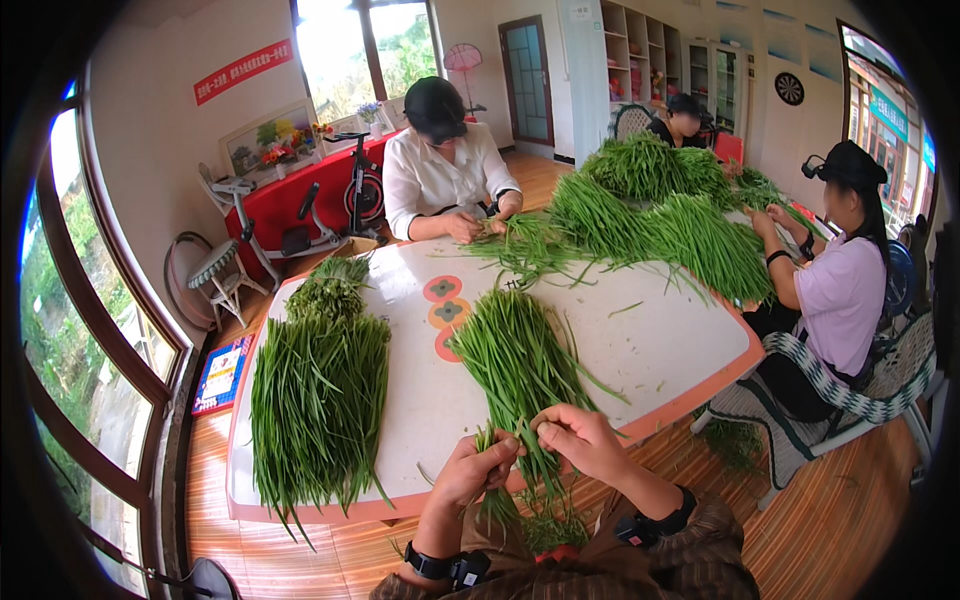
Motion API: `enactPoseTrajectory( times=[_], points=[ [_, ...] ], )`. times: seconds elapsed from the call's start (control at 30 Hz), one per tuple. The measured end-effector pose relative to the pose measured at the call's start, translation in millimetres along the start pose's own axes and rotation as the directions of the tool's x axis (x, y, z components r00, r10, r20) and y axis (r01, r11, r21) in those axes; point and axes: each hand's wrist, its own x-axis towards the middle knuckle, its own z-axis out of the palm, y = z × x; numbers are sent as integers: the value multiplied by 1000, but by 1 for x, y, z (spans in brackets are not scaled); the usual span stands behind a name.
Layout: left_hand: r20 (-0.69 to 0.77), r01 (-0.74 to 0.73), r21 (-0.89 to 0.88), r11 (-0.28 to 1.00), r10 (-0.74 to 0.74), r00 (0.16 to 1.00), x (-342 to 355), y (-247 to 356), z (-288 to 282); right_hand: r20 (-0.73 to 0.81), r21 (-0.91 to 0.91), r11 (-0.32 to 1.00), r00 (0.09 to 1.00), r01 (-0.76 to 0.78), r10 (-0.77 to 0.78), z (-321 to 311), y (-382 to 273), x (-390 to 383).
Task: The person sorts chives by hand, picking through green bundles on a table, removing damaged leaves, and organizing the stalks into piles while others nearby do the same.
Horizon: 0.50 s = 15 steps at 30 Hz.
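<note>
A small bunch of long green leafy stalks [494,500] is gripped in my left hand [473,466] at the near edge of the white table [405,405]. My right hand [578,438] has thumb and forefinger pinched on leaves just right of the left hand's fingers; their exact tips are hard to make out. Behind both hands lies a large loose pile of the same greens [515,365], and another stack [318,410] with paler ends at the back lies to the left.
Three co-workers sit around the far and right sides, a person in white [440,185] among them, with big heaps of greens [640,180] between them. A woven chair [850,355] is at the right, an exercise bike [305,220] behind, and leaf scraps [735,445] on the floor.
</note>
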Motion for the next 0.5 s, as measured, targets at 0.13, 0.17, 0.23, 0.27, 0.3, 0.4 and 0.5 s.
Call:
enactPoseTrajectory(
  times=[0.13, 0.17, 0.23, 0.27, 0.3, 0.4, 0.5],
  points=[
    [11, 34, 73, 997, -35, 999, -2, 3, -3, -16, -441, 840, 933, 316, -359, -4, -12, 3],
    [13, 38, 72, 997, -39, 999, -3, 3, -2, 77, -498, 784, 919, 371, -386, -3, -17, 2],
    [42, 58, 107, 993, -63, 997, -1, 4, 2, 129, -524, 755, 913, 395, -388, -3, -20, -1],
    [42, 59, 108, 992, -63, 997, -1, 4, 2, 184, -535, 728, 900, 429, -395, -2, -14, -1],
    [44, 66, 130, 989, -72, 996, -1, 4, 2, 239, -542, 701, 885, 462, -399, -1, -10, -1],
    [45, 69, 145, 987, -76, 996, -2, 3, 0, 185, -558, 696, 886, 452, -426, 5, -11, -5],
    [54, 64, 120, 991, -71, 996, -2, 6, 2, 102, -443, 824, 933, 353, -345, 9, -11, -8]
  ],
)
